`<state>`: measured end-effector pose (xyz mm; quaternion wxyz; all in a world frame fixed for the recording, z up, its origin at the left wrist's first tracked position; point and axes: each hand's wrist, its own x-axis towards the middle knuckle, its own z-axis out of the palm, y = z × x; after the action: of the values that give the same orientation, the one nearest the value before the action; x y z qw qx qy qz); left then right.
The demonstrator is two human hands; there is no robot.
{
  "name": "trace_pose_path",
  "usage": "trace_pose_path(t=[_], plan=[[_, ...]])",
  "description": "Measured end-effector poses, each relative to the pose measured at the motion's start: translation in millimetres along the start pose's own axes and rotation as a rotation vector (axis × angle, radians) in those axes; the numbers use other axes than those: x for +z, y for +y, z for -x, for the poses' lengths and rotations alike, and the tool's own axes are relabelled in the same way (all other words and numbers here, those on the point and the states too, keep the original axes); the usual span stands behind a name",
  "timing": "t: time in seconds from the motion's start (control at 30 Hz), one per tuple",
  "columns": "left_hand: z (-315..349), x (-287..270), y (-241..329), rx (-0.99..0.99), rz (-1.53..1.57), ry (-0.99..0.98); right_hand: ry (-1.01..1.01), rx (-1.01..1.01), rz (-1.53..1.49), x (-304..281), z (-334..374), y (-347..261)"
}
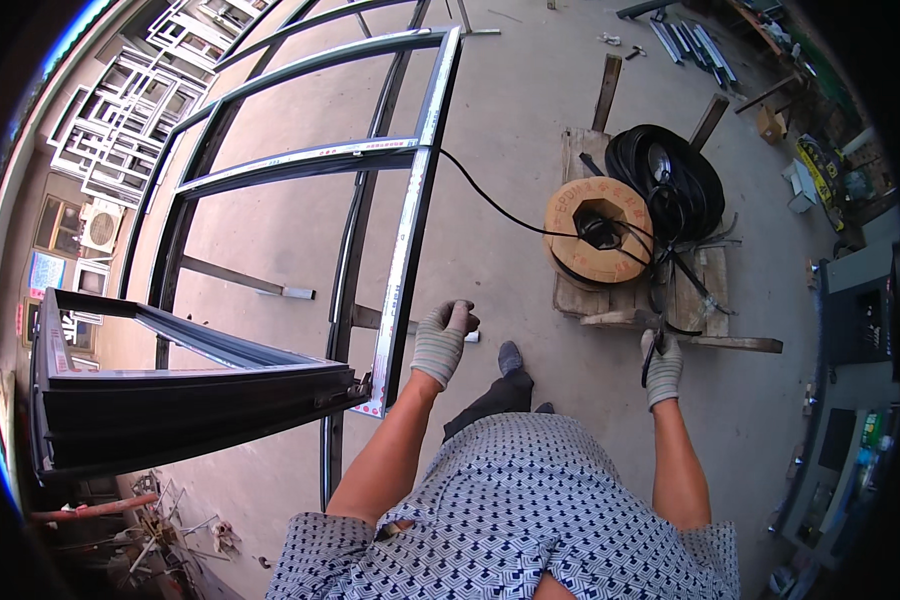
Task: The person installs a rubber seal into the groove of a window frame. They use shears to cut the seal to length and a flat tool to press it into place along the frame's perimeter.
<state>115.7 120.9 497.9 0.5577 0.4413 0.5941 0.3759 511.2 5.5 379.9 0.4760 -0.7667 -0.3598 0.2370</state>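
Note:
My left hand [442,344], in a striped knit glove with dark fingertips, is raised beside the near end of a large window frame [395,270]. Its fingers are curled together; whatever may be in them is hidden. My right hand [663,372], gloved alike, closes around a dark, curved, loop-shaped object [652,356] too small to name. It is at the near edge of a wooden pallet [705,290]. On the pallet lies a cardboard spool [567,216] of black rubber strip. A length of the strip [490,207] runs from the spool to the frame's crossbar.
A bundle of black strip [705,180] lies behind the spool. A smaller dark sash [200,415] stands at the left. Metal support bars [240,278] extend beneath the frame. White frames [125,120] lean at the far left; metal profiles [695,50] lie at the far right.

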Motion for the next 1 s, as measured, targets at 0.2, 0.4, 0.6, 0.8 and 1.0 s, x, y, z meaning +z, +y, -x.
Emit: trace_pose_path(t=[0.2, 0.4, 0.6, 0.8, 1.0], plan=[[-67.3, -6.7, 32.7, 0.049, 0.047, 0.096, -0.023, 0.234, -0.200, 72.3, -41.8, -34.5], [-110.6, -35.6, 33.2, 0.020, 0.164, 0.229, -0.189, -0.007, -0.103, 132.8, -107.4, -90.2], [-137.8, -68.9, 33.2, -0.067, 0.351, 0.422, -0.350, -0.179, 0.025, 236.9, -214.7, -157.6], [-183.7, -107.9, 44.6, -0.023, 0.340, 0.737, -0.558, -0.297, -0.119, 367.3, -299.2, -266.0], [-239.8, -151.8, 48.4, -0.048, 0.410, 0.985, -0.609, -0.530, 0.199, 485.4, -351.6, -347.2]])
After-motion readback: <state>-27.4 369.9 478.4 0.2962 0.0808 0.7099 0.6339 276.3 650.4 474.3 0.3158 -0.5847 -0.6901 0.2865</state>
